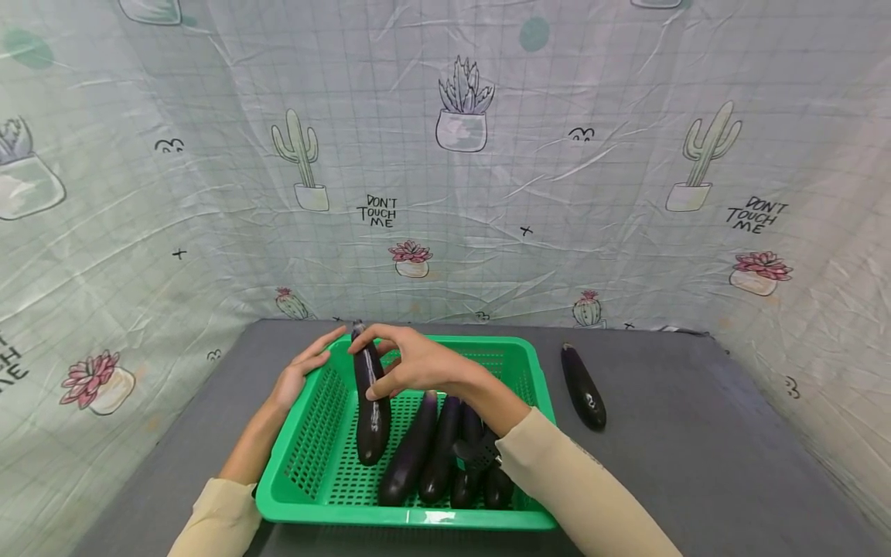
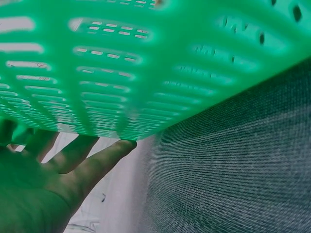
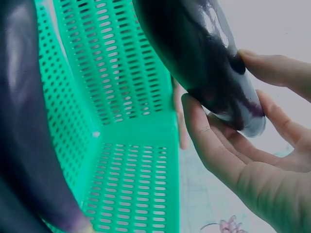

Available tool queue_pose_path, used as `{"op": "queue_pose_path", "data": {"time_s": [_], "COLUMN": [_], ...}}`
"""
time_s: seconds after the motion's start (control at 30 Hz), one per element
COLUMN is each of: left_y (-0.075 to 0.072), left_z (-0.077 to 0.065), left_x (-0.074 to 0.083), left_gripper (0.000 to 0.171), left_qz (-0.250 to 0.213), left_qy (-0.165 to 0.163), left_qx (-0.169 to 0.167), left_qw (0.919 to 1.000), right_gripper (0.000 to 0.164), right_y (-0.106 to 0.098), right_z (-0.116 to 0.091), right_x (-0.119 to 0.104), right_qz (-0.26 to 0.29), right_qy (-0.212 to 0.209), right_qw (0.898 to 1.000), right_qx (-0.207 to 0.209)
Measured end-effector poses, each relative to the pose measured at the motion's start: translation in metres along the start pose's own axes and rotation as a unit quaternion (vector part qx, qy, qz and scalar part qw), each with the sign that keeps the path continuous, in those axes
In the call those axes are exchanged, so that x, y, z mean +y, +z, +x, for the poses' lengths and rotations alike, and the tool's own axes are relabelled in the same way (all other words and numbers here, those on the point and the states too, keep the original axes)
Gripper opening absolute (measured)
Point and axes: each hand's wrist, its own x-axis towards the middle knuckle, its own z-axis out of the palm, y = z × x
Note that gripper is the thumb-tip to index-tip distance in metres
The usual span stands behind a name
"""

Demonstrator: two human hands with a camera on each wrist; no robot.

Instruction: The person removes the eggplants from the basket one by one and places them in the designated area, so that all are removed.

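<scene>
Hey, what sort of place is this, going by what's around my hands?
Probably a small screened-off work area: patterned sheeting lines the back and both sides of a gray surface, where a green basket holds several eggplants.

Eggplants (image 1: 407, 460): six visible. Four in the slotted green basket (image 1: 404, 516), toward its 4 o'clock; one held, toward its 10 o'clock; one on the table (image 1: 682, 433), 3 o'clock of basket. Baskets: one. Hands: two, left hand (image 1: 298, 377), right hand (image 1: 425, 361). Beige sleeves (image 1: 585, 491): two.
</scene>
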Motion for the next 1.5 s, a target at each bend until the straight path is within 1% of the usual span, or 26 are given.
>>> {"op": "queue_pose_path", "data": {"time_s": [0.13, 0.23, 0.33, 0.43, 0.57, 0.67, 0.9, 1.13, 1.27, 1.33, 1.5], "left_y": [0.000, 0.001, 0.002, 0.003, 0.002, 0.001, 0.002, 0.003, 0.003, 0.003, 0.002], "left_z": [-0.001, -0.002, -0.001, 0.001, 0.001, 0.001, 0.001, 0.001, 0.001, 0.002, 0.001], "left_x": [0.000, 0.000, 0.000, 0.000, -0.001, -0.001, -0.001, 0.000, 0.000, 0.000, -0.001], "left_gripper": [0.051, 0.053, 0.055, 0.056, 0.056, 0.056, 0.055, 0.055, 0.055, 0.055, 0.055], "left_qz": [-0.016, -0.015, 0.010, 0.028, 0.026, 0.028, 0.071, 0.089, 0.103, 0.104, 0.061], "left_qy": [-0.002, -0.010, -0.016, -0.015, -0.008, -0.004, 0.003, -0.005, -0.006, -0.005, 0.000], "left_qx": [-0.004, 0.006, 0.021, 0.026, 0.018, 0.019, 0.037, 0.052, 0.059, 0.058, 0.035], "left_qw": [0.9999, 0.9998, 0.9996, 0.9992, 0.9995, 0.9994, 0.9968, 0.9947, 0.9929, 0.9929, 0.9975], "right_gripper": [0.054, 0.054, 0.054, 0.055, 0.055, 0.056, 0.058, 0.058, 0.059, 0.059, 0.059], "right_y": [-0.004, -0.009, -0.014, -0.019, -0.025, -0.029, -0.039, -0.053, -0.063, -0.067, -0.081], "right_z": [-0.009, -0.016, -0.023, -0.029, -0.038, -0.045, -0.063, -0.084, -0.097, -0.104, -0.126], "right_x": [-0.002, -0.003, -0.003, -0.003, -0.002, -0.003, -0.007, -0.006, -0.002, 0.001, 0.007], "right_qz": [-0.002, -0.015, -0.019, -0.018, -0.016, -0.017, -0.030, -0.027, -0.026, -0.028, -0.030], "right_qy": [-0.009, -0.014, -0.019, -0.026, -0.040, -0.049, -0.056, -0.066, -0.073, -0.079, -0.087], "right_qw": [1.000, 1.000, 0.999, 0.999, 0.998, 0.998, 0.997, 0.996, 0.995, 0.993, 0.989], "right_qx": [0.009, 0.019, 0.027, 0.033, 0.037, 0.041, 0.051, 0.055, 0.067, 0.078, 0.116]}}
